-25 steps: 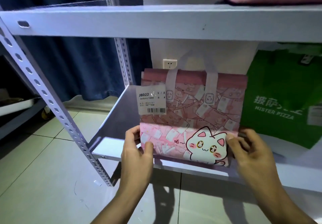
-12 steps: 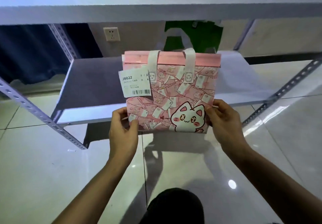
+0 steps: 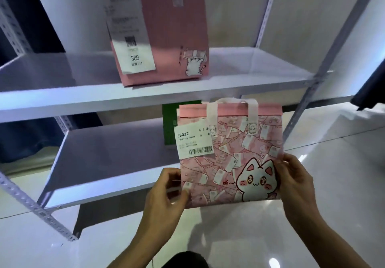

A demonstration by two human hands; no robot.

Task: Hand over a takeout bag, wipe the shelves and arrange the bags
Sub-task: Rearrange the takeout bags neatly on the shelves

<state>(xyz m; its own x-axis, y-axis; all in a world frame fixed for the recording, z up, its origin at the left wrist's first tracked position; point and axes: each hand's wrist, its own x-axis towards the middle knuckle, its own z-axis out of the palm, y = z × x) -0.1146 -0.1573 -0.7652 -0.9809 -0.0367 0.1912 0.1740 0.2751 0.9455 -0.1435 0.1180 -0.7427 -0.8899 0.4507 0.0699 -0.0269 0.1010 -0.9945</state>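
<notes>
I hold a pink takeout bag (image 3: 227,153) with a white cat print and a white label reading J8022, upright in the air in front of the shelving. My left hand (image 3: 164,197) grips its lower left edge and my right hand (image 3: 295,186) grips its lower right edge. A second pink bag (image 3: 166,38) with a receipt marked 366 stands on the middle shelf (image 3: 62,92). Behind the held bag, a green bag (image 3: 169,128) shows partly on the lower shelf (image 3: 100,163).
The white metal rack has perforated uprights at the left (image 3: 39,209) and right (image 3: 325,67). Glossy tiled floor (image 3: 343,174) lies below and to the right. A dark blue curtain (image 3: 20,134) hangs behind the rack at left.
The pink cat bag has come off the lower shelf and is lifted up and right in both hands. My view has risen, showing the middle shelf and the bag on it.
</notes>
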